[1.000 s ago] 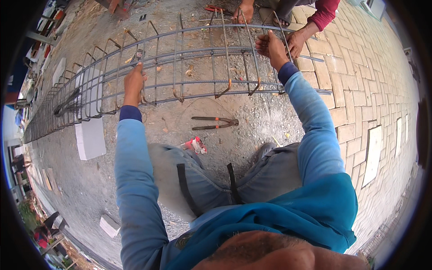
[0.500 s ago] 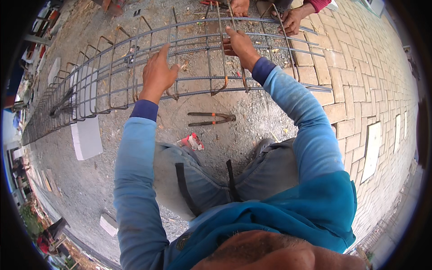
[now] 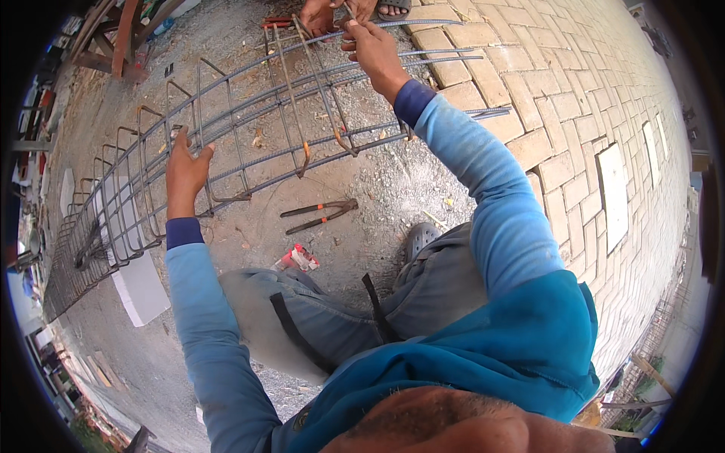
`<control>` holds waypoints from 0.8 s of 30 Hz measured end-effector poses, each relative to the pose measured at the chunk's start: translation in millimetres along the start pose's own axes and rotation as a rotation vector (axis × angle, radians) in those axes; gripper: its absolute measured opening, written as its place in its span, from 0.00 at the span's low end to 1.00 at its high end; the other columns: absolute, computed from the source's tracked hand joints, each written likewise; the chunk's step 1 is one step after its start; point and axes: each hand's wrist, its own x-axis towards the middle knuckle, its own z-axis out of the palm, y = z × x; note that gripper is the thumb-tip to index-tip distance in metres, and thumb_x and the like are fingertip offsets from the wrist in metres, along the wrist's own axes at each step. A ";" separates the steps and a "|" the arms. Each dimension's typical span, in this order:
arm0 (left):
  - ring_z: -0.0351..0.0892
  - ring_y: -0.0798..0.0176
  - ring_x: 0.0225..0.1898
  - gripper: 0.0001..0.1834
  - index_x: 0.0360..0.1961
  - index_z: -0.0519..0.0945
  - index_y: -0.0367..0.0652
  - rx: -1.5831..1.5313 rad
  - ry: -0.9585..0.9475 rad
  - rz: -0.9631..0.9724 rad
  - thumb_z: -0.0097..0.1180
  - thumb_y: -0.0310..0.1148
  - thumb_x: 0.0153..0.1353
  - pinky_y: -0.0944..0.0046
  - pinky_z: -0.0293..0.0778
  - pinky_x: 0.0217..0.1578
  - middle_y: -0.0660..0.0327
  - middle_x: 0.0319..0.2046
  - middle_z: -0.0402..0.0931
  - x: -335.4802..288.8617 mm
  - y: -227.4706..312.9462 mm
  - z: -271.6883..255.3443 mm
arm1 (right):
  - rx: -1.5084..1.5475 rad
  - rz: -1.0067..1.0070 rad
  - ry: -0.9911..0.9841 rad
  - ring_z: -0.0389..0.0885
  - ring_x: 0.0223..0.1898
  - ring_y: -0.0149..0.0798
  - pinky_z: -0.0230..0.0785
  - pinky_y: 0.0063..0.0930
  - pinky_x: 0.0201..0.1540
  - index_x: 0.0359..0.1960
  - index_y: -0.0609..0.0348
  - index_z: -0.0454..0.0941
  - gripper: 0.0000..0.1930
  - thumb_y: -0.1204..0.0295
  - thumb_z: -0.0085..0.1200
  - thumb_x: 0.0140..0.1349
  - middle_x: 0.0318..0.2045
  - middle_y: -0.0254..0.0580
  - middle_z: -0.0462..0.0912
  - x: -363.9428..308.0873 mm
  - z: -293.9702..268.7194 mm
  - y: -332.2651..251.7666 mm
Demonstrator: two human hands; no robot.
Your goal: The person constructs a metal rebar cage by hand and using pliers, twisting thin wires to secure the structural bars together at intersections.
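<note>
A long cage [image 3: 245, 197] of steel reinforcing bars with bent stirrups lies across the ground in front of me. My left hand [image 3: 187, 172] is at its near side, fingers stretched up among the bars and thumb apart. Farther right, my right hand [image 3: 375, 60] has its fingers curled around a stirrup [image 3: 349, 10] at the far side of the cage. Another person's hands [image 3: 321, 15] are close by at the top edge. Orange-banded nippers [image 3: 321, 214] lie on the gravel between my arms, touched by neither hand.
A crumpled red and white packet [image 3: 300, 258] lies by my knee. Beneath the cage's left part is a pale flat board [image 3: 142, 291]. Paving blocks [image 3: 555, 124] cover the ground at right. A sandalled foot [image 3: 393, 9] shows at the top, and brown metal legs [image 3: 124, 38] stand at upper left.
My view has swung right, so the cage and nippers appear farther left. My left hand is farther left along the cage; my right hand has reached to its far side, beside the other person's hands.
</note>
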 end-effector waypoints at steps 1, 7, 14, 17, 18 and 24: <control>0.76 0.46 0.53 0.37 0.64 0.65 0.40 -0.002 -0.004 0.016 0.61 0.43 0.55 0.55 0.69 0.54 0.45 0.51 0.76 2.7 3.5 1.3 | -0.001 -0.004 0.016 0.79 0.37 0.35 0.69 0.26 0.38 0.51 0.66 0.73 0.22 0.59 0.50 0.65 0.40 0.44 0.81 10.6 -15.1 0.9; 0.81 0.51 0.41 0.26 0.54 0.72 0.33 -0.365 -0.216 -0.309 0.55 0.41 0.61 0.55 0.72 0.45 0.47 0.41 0.81 10.8 0.8 26.3 | -0.172 0.046 0.317 0.79 0.34 0.33 0.71 0.28 0.37 0.46 0.62 0.76 0.17 0.60 0.49 0.65 0.37 0.41 0.81 28.8 -58.7 16.6; 0.78 0.39 0.46 0.22 0.48 0.76 0.34 -0.091 0.022 -0.102 0.49 0.43 0.63 0.50 0.71 0.47 0.41 0.44 0.78 12.3 -7.8 33.8 | -0.057 0.478 -0.154 0.68 0.20 0.28 0.72 0.29 0.27 0.37 0.59 0.80 0.09 0.69 0.50 0.63 0.21 0.28 0.70 28.9 -60.3 25.9; 0.76 0.39 0.49 0.21 0.48 0.77 0.36 0.004 0.022 -0.102 0.49 0.42 0.62 0.49 0.70 0.49 0.41 0.46 0.77 11.6 -1.4 16.5 | -0.153 0.421 -0.088 0.60 0.18 0.22 0.62 0.23 0.24 0.37 0.59 0.79 0.11 0.65 0.48 0.66 0.18 0.21 0.64 25.1 -74.3 4.0; 0.75 0.40 0.51 0.20 0.49 0.77 0.37 -0.010 -0.007 -0.119 0.50 0.41 0.62 0.49 0.70 0.49 0.41 0.47 0.77 9.3 1.7 15.1 | -0.190 0.421 -0.064 0.60 0.18 0.22 0.62 0.23 0.25 0.38 0.59 0.79 0.11 0.65 0.48 0.67 0.18 0.21 0.64 28.9 -86.3 4.4; 0.80 0.45 0.43 0.24 0.49 0.78 0.38 -0.041 0.404 0.137 0.55 0.46 0.59 0.52 0.73 0.45 0.46 0.38 0.80 10.8 25.7 20.9 | -0.643 0.081 0.015 0.80 0.31 0.39 0.73 0.32 0.38 0.45 0.65 0.79 0.19 0.60 0.56 0.60 0.33 0.44 0.83 57.6 -117.7 33.0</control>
